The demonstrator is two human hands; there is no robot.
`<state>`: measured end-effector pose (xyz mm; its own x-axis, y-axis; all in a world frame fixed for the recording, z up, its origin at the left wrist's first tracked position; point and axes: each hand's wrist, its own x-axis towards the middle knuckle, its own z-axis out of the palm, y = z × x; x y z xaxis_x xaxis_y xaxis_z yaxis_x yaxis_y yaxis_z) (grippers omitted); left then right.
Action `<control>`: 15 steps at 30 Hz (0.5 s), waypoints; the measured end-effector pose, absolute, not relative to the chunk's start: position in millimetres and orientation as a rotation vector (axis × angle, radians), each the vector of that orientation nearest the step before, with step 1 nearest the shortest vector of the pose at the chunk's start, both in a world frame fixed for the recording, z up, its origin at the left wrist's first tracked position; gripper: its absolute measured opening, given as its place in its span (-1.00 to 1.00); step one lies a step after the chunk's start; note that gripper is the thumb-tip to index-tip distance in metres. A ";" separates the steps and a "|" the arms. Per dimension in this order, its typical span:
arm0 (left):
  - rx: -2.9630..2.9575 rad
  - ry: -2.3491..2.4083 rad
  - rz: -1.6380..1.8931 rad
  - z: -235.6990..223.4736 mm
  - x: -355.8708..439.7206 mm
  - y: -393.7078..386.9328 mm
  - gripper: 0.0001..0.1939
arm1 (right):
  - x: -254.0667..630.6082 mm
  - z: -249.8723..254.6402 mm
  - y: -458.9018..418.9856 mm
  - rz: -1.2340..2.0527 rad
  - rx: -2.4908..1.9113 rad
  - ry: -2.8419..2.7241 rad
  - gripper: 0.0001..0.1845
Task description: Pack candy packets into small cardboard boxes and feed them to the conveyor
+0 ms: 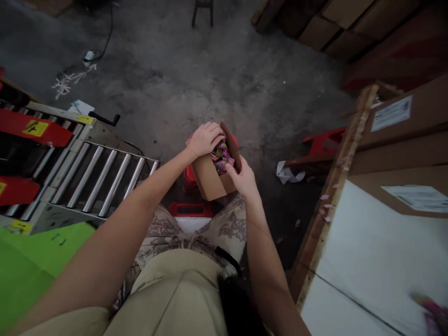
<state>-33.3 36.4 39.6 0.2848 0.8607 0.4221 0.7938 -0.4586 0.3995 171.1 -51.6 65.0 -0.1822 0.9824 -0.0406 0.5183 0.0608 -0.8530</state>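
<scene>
A small open cardboard box [209, 177] sits tilted on a red stool [189, 179] in front of my knees. Pink, purple and green wrapped packets [221, 156] fill its inside. My left hand [206, 139] lies bent over the far edge of the box, its fingertips close to a raised flap and its thumb side by the packets. On the near right side, my right hand [244, 178] grips the box wall, the thumb inside over the packets and the other fingers mostly hidden outside.
A roller conveyor [101, 179] with red machine parts [38, 128] stands at left, beside a bright green sheet [42, 261]. On the right are a white-topped table [374, 261] with a wooden edge and labelled cartons [402, 121]. A cable [109, 37] and paper scraps lie on the floor.
</scene>
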 end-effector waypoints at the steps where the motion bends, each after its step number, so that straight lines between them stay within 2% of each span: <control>1: 2.509 1.435 0.894 40.0 -33.4 35.0 -0.57 | 170.3 64.0 -52.7 1.036 -1.494 -1.738 -0.27; 7: 2.790 0.963 0.632 33.9 -25.1 46.3 -0.67 | 169.6 69.9 -54.0 1.025 -1.510 -1.761 -0.25; 11: 2.729 1.023 0.604 25.3 -24.2 54.9 -0.66 | 153.8 63.6 -62.5 0.838 -1.569 -1.952 0.03; 13: 2.611 1.098 0.741 19.2 -30.6 57.7 -0.65 | 147.7 59.6 -69.2 0.725 -1.628 -2.064 0.16; 15: 2.355 1.326 1.088 12.0 -39.6 61.5 -0.62 | 145.2 56.8 -76.4 0.638 -1.677 -2.182 0.23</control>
